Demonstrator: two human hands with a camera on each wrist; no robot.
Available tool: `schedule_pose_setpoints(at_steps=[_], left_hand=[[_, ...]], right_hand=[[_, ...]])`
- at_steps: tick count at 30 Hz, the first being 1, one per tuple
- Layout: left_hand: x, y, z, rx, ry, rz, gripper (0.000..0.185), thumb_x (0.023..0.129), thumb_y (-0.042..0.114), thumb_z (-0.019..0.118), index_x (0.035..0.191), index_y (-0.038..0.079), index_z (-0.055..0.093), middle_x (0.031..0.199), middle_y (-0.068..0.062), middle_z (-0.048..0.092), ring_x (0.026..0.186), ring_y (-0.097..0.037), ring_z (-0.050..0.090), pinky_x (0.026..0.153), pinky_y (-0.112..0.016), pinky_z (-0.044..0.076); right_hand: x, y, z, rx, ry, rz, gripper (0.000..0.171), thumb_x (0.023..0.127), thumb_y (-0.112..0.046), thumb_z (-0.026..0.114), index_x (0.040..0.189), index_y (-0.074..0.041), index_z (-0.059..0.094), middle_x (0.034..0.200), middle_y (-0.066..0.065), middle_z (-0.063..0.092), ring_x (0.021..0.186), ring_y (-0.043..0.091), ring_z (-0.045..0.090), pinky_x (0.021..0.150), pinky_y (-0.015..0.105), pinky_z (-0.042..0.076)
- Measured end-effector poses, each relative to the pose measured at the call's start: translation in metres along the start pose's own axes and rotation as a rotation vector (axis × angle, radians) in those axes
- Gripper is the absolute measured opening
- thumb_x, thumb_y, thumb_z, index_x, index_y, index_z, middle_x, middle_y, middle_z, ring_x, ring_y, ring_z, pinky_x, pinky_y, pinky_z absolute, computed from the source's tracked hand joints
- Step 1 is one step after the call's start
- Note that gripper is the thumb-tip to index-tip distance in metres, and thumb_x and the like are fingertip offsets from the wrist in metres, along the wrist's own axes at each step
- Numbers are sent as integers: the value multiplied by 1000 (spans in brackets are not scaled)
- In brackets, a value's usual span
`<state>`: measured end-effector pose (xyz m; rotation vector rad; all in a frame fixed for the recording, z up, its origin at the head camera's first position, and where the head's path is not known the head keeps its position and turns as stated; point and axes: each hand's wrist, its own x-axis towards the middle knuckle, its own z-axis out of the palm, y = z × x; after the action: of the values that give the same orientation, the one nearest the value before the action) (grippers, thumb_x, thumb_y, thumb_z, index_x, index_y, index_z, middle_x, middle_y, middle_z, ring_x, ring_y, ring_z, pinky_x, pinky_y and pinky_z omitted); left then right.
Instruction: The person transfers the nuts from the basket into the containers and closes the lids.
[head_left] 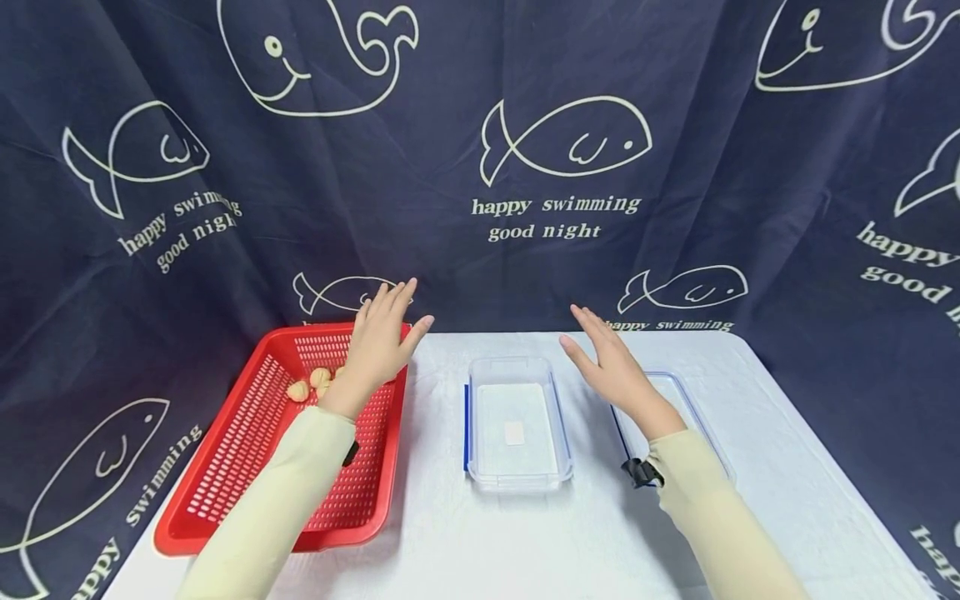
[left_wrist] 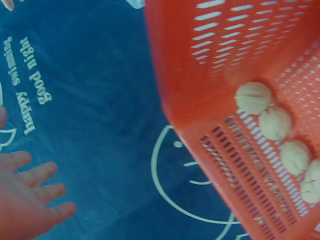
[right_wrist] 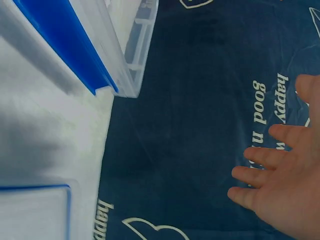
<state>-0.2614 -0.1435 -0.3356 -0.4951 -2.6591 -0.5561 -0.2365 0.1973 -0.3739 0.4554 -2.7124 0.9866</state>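
My left hand (head_left: 381, 346) is raised over the far right part of a red plastic basket (head_left: 390, 467), fingers extended, holding nothing. Several walnuts (left_wrist: 275, 123) lie at the basket's far end, partly hidden behind that hand in the head view. A clear plastic box (head_left: 517, 481) with a blue clip flap along its left side stands in the middle of the table. Between this box and a blue-edged clear lid (head_left: 684, 396), my right hand (head_left: 617, 375) hovers with straight, spread fingers and holds nothing. The right forearm covers part of the lid.
A white cloth covers the table (head_left: 450, 550). Behind it and at both sides hangs a dark blue curtain (head_left: 442, 167) printed with fish and whales. Inside the box, a small pale rectangle (head_left: 513, 432) shows on the bottom.
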Motion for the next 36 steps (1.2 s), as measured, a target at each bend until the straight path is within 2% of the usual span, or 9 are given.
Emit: schedule_pose_setpoints(at_steps=[8,15,21,28,32,36], left_hand=[[-3,-25,4,-145,129,-22,52,97,29,55,143,7,45,142,-17,47,139,-34,31,113,-53,21],[-6,-46,6,-341,272,-47,41,97,18,57,135,4,53,129,-18,57,124,-33,47,106,-48,33],[-11,-60,4,-456,298,-121,39,98,17,55,134,3,53,130,-16,56,125,-30,48,107,-46,34],[-13,-78,2,-576,351,-218,35,98,14,54,130,-1,55,129,-18,58,120,-29,52,105,-40,38],[-14,-88,1,-643,400,-268,33,98,11,54,128,-2,57,126,-19,60,110,-19,56,96,-28,43],[-17,-98,-1,-699,448,-322,33,98,12,54,126,-4,58,125,-21,60,100,-3,54,89,-15,41]], right_hand=[[-5,5,12,153,-15,43,58,103,-39,40,152,-11,26,156,15,27,142,36,24,113,53,20],[-8,16,24,313,-25,85,55,105,-34,37,151,-6,27,153,18,32,139,37,30,112,49,27],[-14,26,33,439,-48,107,54,105,-27,37,149,2,25,151,24,31,138,40,31,111,50,28],[-21,31,40,545,-85,175,53,105,-23,39,150,1,25,152,23,30,139,38,28,112,50,25],[-24,33,45,578,-99,191,52,104,-16,42,149,4,25,152,23,29,139,38,28,113,47,24],[-27,35,52,585,-110,222,51,103,-13,43,148,5,26,152,23,30,139,37,29,113,45,24]])
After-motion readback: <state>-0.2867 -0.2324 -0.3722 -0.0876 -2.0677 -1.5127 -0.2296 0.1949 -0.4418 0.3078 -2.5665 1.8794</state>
